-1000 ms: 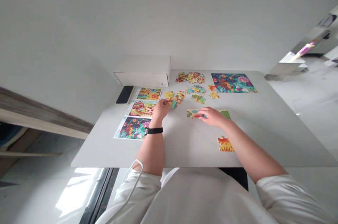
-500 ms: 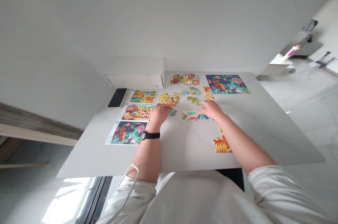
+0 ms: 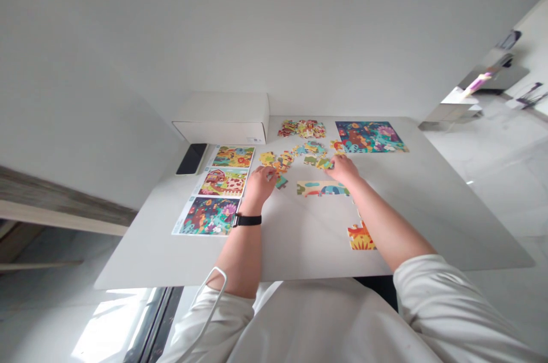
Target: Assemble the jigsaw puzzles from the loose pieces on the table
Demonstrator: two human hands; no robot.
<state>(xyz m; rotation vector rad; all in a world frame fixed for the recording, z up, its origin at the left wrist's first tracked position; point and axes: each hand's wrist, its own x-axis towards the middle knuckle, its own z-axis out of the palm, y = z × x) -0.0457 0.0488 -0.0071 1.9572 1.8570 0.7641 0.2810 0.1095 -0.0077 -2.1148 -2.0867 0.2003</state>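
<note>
My left hand, with a black band at the wrist, rests on the white table with its fingers curled at a loose puzzle piece. My right hand reaches further back, its fingers closed on a green and yellow piece among the scattered loose pieces. Between the hands lies a joined strip of pieces. An orange and yellow joined section lies beside my right forearm.
A finished dark puzzle lies at the back right, with a pile of pieces beside it. Three picture cards lie at the left. A white box and a black phone stand behind them. The table's near edge is at my chest.
My right hand has left the joined strip and moved back to the scattered pieces. My left hand has shifted only slightly. The view has tilted a little.
</note>
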